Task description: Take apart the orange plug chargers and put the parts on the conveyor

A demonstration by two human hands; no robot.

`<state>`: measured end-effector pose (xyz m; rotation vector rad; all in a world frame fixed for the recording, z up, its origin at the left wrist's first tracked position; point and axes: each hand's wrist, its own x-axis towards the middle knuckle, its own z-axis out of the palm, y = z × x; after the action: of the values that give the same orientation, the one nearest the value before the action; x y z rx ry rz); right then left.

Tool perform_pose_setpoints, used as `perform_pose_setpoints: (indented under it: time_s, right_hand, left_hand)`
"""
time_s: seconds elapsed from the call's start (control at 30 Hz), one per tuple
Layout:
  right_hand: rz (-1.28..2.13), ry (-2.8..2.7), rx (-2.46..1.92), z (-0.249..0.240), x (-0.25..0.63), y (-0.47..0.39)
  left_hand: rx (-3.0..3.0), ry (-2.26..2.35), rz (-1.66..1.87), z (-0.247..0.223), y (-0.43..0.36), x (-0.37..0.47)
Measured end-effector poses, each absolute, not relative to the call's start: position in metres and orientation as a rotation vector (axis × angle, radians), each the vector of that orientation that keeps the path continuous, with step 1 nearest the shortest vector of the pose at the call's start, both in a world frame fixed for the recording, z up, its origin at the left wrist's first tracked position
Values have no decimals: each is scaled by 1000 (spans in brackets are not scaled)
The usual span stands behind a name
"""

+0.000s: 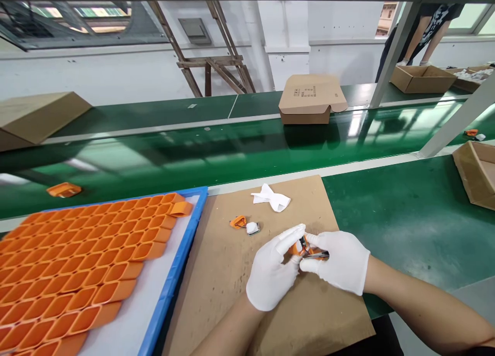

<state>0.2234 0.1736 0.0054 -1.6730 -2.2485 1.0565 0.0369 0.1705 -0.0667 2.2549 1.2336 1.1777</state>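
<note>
Both hands wear white gloves and meet over the brown cardboard sheet (216,263). My left hand (274,268) is closed on the left side of a small orange part (297,249) with dark and white pieces in it. My right hand (340,260) pinches the same assembly from the right, and a dark, thin metallic piece (319,255) shows between its fingers; what that piece is cannot be made out. Farther back on the cardboard lie another orange part (238,222), a small white piece (252,228) beside it, and a crumpled white cloth (271,197).
At left, a blue-rimmed tray (170,289) holds rows of orange sleeves (93,263). One orange part (64,190) lies on the green belt (240,155). Cardboard boxes (305,117) stand beyond and at right (477,173). A person (425,33) stands behind a metal post (396,51).
</note>
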Motion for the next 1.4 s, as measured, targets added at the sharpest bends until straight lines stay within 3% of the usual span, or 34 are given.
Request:
perform_pose_setpoints:
  time_s: [0.2, 0.43, 0.6, 0.87, 1.07, 1.27, 1.4]
  right_hand:
    - [591, -2517, -1727, -1, 220, 169]
    - [-112, -2270, -1460, -22, 216, 155]
    - [-160, -2131, -1314, -31, 217, 154]
    - [-80, -2406, -1410, -21, 212, 148]
    - [316, -2409, -1517, -18, 209, 155]
    - [1253, -1504, -1404, -8, 233, 188]
    - [1882, -1325, -1121, -5, 235, 194]
  left_hand:
    - [2305, 1313, 1160, -68, 171, 40]
    - [2123, 1471, 1101, -64, 168, 43]
    - [2005, 1505, 1090, -58, 167, 46]
    - [1902, 1525, 1017, -57, 163, 46]
    - [1816, 1477, 1032, -63, 164, 47]
    - [1600, 1286, 1146, -52, 168, 46]
    - [1641, 1067, 1230, -48, 166, 42]
